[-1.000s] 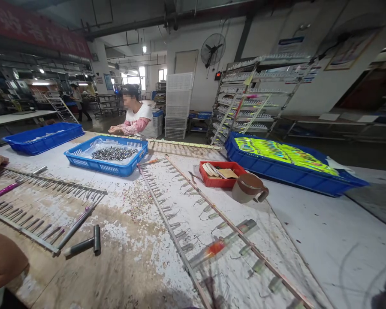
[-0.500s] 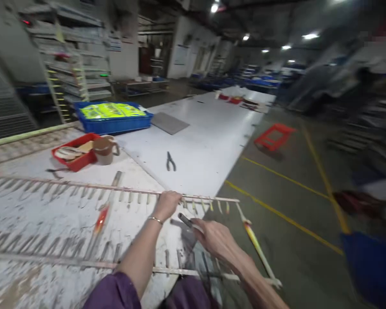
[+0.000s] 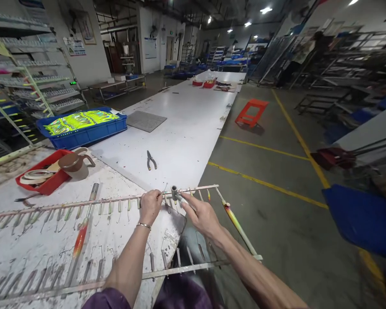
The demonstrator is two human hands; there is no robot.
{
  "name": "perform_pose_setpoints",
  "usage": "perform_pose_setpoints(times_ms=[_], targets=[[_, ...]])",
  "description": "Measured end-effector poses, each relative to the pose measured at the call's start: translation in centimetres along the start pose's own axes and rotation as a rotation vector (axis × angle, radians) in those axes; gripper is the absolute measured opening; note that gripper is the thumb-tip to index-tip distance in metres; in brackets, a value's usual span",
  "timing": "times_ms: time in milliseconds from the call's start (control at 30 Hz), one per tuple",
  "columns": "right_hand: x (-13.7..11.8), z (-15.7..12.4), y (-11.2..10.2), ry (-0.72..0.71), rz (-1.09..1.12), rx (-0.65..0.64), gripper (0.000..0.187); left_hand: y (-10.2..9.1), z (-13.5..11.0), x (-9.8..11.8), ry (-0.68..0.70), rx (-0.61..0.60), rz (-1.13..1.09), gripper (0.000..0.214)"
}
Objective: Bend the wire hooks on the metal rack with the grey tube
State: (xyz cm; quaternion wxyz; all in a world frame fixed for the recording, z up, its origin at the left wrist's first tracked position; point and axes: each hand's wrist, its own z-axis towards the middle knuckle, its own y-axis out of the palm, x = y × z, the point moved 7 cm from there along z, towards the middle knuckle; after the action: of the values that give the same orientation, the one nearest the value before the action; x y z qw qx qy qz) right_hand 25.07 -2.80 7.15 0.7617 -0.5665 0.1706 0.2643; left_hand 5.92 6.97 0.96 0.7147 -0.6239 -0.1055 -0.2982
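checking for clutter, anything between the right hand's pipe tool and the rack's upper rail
Nothing visible: the pipe tool in the right hand overlaps the upper rail in view, though contact can't be confirmed. The left hand is beside it, not between.

Text: none legible | wall poster (image 3: pixel 73 46): print too small | green display (image 3: pixel 73 83): blurred

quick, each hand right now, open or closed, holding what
Left hand: closed, at the upper rail; what its fingers pinch cannot be told.
Right hand: closed, holding the grey pipe tool.
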Motion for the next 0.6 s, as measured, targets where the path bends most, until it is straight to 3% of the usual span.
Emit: perform_pose_setpoints(times_ms=[133,267,333,467,600], targets=[[0.2,3.3,1.9,-0.022,0.059,0.118,0.050,0.4,0.0,-0.1,0.008,0.020,0.070,0.017],[0.8,4.9,4.8,-0.002,-0.070,-0.070,0.044,0.7,-0.1,-0.2,0.043,0.060,0.097,0.020],[1.0,5.0,4.9,-0.010,-0.095,-0.084,0.043,0.7,-0.1,-0.2,0.067,0.080,0.101,0.021],[0.5,4.8,3.7,-0.052,-0.086,0.036,0.050,0.8,-0.3,-0.3,0.096,0.085,0.110,0.018],[0.3,4.7,4.9,-0.026,-0.216,-0.123,0.047,1.0,-0.3,-0.4,0.096,0.072,0.124,0.021]])
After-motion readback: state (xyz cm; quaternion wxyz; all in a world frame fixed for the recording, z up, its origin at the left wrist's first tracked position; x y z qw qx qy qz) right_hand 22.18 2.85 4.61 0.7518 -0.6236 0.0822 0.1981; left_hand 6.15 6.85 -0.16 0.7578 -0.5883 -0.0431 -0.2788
